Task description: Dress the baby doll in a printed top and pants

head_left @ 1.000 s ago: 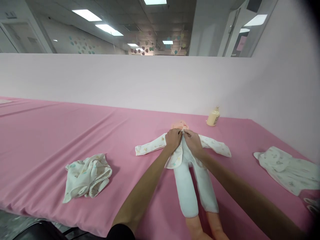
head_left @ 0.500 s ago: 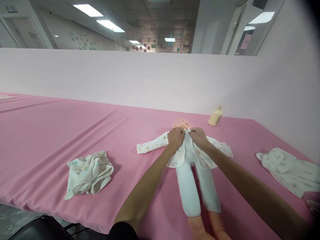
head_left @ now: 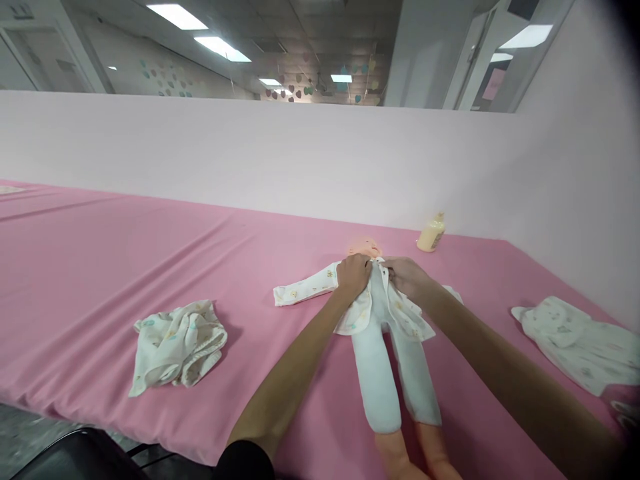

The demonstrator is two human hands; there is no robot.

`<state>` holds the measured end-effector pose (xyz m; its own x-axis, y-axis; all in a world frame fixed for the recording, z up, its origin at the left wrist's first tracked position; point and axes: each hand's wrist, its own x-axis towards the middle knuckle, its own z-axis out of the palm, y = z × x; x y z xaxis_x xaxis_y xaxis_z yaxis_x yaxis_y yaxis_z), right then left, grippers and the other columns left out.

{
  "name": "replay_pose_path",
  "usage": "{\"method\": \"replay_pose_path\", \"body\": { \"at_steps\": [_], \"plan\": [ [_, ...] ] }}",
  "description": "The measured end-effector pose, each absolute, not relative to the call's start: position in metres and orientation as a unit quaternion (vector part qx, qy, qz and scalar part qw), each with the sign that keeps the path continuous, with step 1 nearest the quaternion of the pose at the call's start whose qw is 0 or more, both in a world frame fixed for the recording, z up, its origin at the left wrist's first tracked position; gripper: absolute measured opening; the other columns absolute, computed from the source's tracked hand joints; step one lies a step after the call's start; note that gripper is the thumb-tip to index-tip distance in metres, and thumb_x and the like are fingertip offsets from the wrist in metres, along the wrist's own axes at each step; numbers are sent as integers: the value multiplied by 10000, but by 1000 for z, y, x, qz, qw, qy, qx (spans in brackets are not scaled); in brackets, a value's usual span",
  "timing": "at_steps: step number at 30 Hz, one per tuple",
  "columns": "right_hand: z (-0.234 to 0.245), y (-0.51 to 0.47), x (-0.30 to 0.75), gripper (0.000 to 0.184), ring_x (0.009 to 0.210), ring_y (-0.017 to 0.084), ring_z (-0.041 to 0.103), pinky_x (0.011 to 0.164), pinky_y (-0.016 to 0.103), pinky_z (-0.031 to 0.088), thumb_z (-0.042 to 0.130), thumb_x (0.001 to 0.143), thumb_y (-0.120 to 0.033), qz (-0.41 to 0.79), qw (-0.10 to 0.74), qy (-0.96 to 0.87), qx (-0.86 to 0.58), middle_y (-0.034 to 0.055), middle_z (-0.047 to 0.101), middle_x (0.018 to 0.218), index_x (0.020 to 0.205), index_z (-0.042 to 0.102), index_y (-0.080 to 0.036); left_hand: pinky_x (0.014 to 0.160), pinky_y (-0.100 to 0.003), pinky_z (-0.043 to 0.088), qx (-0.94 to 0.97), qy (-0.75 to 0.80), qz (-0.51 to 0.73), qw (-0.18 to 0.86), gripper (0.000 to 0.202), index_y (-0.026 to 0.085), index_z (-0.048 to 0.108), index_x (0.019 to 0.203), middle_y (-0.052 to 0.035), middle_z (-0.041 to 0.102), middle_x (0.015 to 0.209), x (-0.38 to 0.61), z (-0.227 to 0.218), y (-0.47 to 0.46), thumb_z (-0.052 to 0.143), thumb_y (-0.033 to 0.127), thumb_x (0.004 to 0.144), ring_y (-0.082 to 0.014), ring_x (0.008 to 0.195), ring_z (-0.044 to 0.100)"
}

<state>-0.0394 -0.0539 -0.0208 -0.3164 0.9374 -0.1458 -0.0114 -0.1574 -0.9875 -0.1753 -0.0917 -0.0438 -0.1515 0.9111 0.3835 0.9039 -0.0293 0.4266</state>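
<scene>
On its back lies a baby doll (head_left: 380, 373), head toward the wall, with a white cloth body and plastic lower legs. It wears a small white printed baby jacket (head_left: 356, 316), open down the front, its left-side sleeve stretched out flat. My left hand (head_left: 354, 275) is closed on the jacket's front edge near the doll's neck. At the opposite edge, my right hand (head_left: 407, 276) pinches the jacket near the collar. My fingers hide the fastening, and my right forearm covers most of the other sleeve.
A crumpled printed cloth (head_left: 180, 343) lies on the left of the pink-covered table (head_left: 150, 250). A pale yellow pump bottle (head_left: 431, 233) stands by the wall. Another white printed garment (head_left: 580, 340) is at the right. A black chair (head_left: 80, 457) stands at the lower left.
My right hand has shifted slightly right, with its wrist turned, still at the jacket's collar edge. My left hand has barely moved. The doll stays in place.
</scene>
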Motion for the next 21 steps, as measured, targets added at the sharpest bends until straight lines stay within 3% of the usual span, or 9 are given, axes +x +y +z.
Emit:
{"method": "replay_pose_path", "body": {
  "at_steps": [6, 10, 21],
  "plan": [
    [-12, -59, -39, 266, 491, 97, 393, 472, 245, 376, 679, 684, -120, 653, 382, -492, -430, -30, 422, 495, 555, 459, -197, 756, -303, 423, 650, 696, 304, 1, 307, 265, 713, 1038, -50, 704, 1069, -173, -42, -93, 419, 298, 955, -225, 959, 618],
    [-10, -59, -40, 227, 510, 107, 425, 505, 250, 407, 645, 687, -83, 660, 392, -481, -424, -23, 445, 504, 569, 483, -190, 733, -297, 416, 654, 693, 303, 0, 301, 233, 701, 915, -54, 707, 1026, -171, -41, -94, 409, 294, 957, -220, 915, 623],
    [-12, -58, -54, 234, 542, 106, 422, 509, 246, 361, 638, 679, -140, 602, 412, -538, -423, -20, 452, 535, 551, 451, -197, 715, -290, 392, 646, 693, 319, 10, 300, 227, 680, 865, -55, 709, 986, -173, -45, -93, 404, 301, 958, -215, 899, 625]
  ]
}}
